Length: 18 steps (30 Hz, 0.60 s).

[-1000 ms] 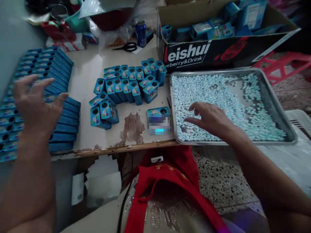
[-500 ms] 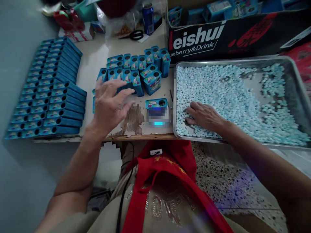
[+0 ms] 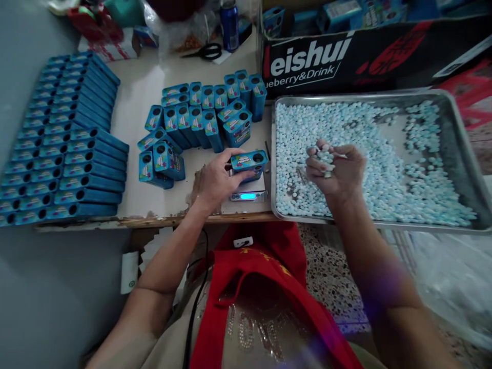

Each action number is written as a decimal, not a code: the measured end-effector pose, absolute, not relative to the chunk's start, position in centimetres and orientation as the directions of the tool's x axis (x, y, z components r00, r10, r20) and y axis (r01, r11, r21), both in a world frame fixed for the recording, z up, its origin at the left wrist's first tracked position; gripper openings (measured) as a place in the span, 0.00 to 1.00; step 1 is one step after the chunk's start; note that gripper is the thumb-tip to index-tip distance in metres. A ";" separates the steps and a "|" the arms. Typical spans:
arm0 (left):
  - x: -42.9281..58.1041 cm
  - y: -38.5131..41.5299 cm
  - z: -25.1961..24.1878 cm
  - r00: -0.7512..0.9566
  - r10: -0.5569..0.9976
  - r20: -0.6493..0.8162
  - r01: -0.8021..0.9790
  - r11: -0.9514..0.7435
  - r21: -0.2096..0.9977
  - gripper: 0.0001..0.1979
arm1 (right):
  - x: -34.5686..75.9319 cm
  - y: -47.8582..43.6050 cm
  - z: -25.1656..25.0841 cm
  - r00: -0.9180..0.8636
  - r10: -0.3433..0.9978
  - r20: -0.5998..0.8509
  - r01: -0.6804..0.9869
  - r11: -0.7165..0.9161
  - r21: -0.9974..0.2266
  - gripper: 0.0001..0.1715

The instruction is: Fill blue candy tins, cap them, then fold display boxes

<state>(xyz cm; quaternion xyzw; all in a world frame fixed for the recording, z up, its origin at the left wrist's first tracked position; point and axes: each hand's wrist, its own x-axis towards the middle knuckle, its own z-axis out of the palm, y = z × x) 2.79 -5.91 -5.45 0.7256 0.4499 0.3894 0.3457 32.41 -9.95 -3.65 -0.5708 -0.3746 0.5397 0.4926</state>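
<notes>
My left hand (image 3: 220, 180) grips a blue candy tin (image 3: 249, 160) by its left end, thumb along the near side and fingers along the far side. The tin stands upright over a small digital scale (image 3: 249, 196) with a lit display, and a dark round hole shows in its top. Whether it still rests on the scale I cannot tell. My right hand (image 3: 338, 166) is turned palm up above the metal tray (image 3: 273, 154), its fingers curled round several pale blue and white candies (image 3: 325, 158). Loose candies (image 3: 384, 169) of the same kind cover much of the tray.
Several blue tins (image 3: 196, 120) stand grouped behind the scale. Long stacked rows of tins (image 3: 73, 143) fill the table's left side. At the back are a black carton (image 3: 307, 61) holding more tins, scissors (image 3: 209, 51) and a blue can (image 3: 229, 25).
My left hand has come right and down from the grouped tins and taken hold of the tin at the scale. The right hand has lifted out of the candies with a handful, turning palm up.
</notes>
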 end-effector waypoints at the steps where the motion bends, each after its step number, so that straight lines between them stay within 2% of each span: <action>1: 3.6 -5.8 -4.7 0.313 0.909 0.277 0.385 -0.388 0.838 0.22 | 32.0 -9.8 -3.1 0.174 0.959 -0.223 -0.130 -0.202 -0.971 0.16; 4: 6.2 -5.5 -2.1 0.420 0.826 0.377 0.379 -0.537 0.754 0.19 | 30.9 -8.9 -1.2 0.266 0.956 -0.122 -0.174 -0.077 -0.982 0.19; 7: 8.8 -5.5 -0.3 0.476 0.764 0.436 0.361 -0.622 0.695 0.19 | 30.3 -8.0 1.0 0.339 0.941 -0.003 -0.112 0.038 -0.993 0.26; 11: 11.5 -5.5 -0.5 0.495 0.752 0.434 0.347 -0.630 0.695 0.19 | 29.3 -7.7 2.7 0.467 0.883 0.046 -0.141 0.126 -0.982 0.27; 15: 13.1 -5.5 -1.5 0.501 0.764 0.408 0.341 -0.607 0.718 0.21 | 29.0 -8.0 2.1 0.560 0.820 0.116 -0.188 0.262 -0.946 0.26; 18: 13.9 -5.5 -2.0 0.500 0.777 0.383 0.323 -0.578 0.750 0.22 | 29.6 -8.0 1.1 0.538 0.834 0.124 -0.150 0.239 -0.959 0.23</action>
